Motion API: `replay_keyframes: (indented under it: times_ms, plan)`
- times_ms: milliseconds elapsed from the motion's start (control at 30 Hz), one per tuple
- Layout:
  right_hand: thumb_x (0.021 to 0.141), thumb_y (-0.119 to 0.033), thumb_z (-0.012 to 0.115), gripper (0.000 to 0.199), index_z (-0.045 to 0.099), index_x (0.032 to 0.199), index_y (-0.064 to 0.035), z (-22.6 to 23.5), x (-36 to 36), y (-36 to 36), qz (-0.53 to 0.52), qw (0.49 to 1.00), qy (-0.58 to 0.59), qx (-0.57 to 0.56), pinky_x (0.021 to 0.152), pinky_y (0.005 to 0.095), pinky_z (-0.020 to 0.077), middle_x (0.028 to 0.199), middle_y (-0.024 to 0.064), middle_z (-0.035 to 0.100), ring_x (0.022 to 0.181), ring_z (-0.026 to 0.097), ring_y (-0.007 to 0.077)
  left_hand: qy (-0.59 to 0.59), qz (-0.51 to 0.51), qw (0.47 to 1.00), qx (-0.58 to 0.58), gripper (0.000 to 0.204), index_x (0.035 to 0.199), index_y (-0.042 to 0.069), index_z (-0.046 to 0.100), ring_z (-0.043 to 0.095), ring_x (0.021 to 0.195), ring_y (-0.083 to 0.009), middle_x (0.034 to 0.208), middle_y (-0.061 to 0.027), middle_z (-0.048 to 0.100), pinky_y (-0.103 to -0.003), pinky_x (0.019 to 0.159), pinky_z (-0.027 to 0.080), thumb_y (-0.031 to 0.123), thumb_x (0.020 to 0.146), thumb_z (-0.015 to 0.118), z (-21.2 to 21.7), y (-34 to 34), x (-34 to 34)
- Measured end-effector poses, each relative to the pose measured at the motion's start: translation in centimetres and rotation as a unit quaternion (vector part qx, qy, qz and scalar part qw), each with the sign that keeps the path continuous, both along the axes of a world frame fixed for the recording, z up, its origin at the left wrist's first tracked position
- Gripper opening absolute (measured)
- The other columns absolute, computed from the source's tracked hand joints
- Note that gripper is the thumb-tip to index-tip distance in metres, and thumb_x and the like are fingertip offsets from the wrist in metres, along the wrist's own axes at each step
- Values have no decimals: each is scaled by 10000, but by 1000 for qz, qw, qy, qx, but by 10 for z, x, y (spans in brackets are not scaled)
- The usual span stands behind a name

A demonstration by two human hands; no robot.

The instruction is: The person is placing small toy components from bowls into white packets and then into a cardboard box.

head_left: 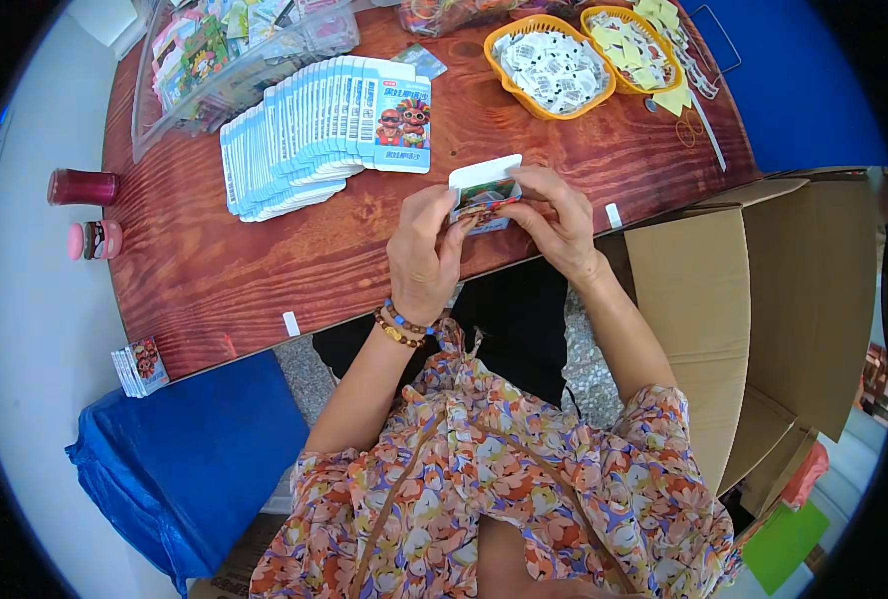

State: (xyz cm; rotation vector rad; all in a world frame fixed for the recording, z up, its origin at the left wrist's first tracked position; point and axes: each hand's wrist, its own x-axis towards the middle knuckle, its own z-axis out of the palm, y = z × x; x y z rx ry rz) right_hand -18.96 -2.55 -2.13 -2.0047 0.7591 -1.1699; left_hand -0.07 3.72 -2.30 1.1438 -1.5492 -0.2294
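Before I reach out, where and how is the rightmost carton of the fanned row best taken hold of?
Probably pinch the rightmost carton by its right edge, near the lower corner, coming from the right: that part is free, while its left side meets the fanned row.

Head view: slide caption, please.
Left hand and right hand hold an open carton over the wooden table, near fanned blue-and-white packs.

Cartons (309,125) lie left of 2 baskets (556,114) on the table (214,290)

Reddish wood table (264,270) — fanned boxes (304,125), clear bin (329,38), yellow baskets (524,100).
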Motion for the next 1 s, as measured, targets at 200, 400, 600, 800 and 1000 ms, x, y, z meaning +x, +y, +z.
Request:
replay_keyframes:
  times_ms: [200, 400, 600, 800, 1000]
  plan:
    - [770, 45, 777, 396, 659, 1143, -13, 14, -5, -7, 26, 992, 34, -116, 787, 341, 564, 1128, 169, 670, 975, 680, 289, -32, -48, 997, 47, 478, 1221, 87, 615, 665, 935, -324, 1089, -164, 624, -374, 741, 559, -84, 784, 708, 6, 1, 12]
    - [754, 37, 791, 363, 669, 1092, -19, 36, -1, -8, 50, 987, 83, -131, 789, 357, 555, 1142, 158, 675, 970, 672, 289, 8, -113, 988, 109, 421, 1164, 68, 625, 670, 896, -309, 1059, -153, 623, -371, 701, 549, -108, 785, 681, 13, -5, 24]
    - [830, -4, 735, 190, 686, 1014, -9, 53, 0, 0, 36, 998, 6, 46, 888, 348, 515, 1097, 114, 680, 1044, 642, 231, -11, -97, 992, 74, 426, 1144, 61, 614, 670, 887, -319, 1026, -155, 634, -378, 707, 547, -105, 763, 712, 9, -7, 19]
    - [919, -37, 675, 142, 693, 1053, 8, 67, 6, -7, 88, 959, -52, 263, 854, 289, 502, 1031, 70, 672, 991, 617, 140, 24, -85, 994, 59, 489, 1162, 40, 536, 668, 895, -345, 1003, -167, 639, -392, 730, 552, -93, 745, 754, 1, -4, 18]
    - [924, 22, 647, 242, 708, 1157, -3, 76, 5, -11, 59, 978, 110, 165, 794, 232, 501, 1026, 57, 677, 933, 624, 98, 22, -88, 992, 86, 509, 1231, 33, 527, 678, 984, -236, 1108, -134, 636, -334, 822, 563, -73, 793, 764, 2, -5, 23]
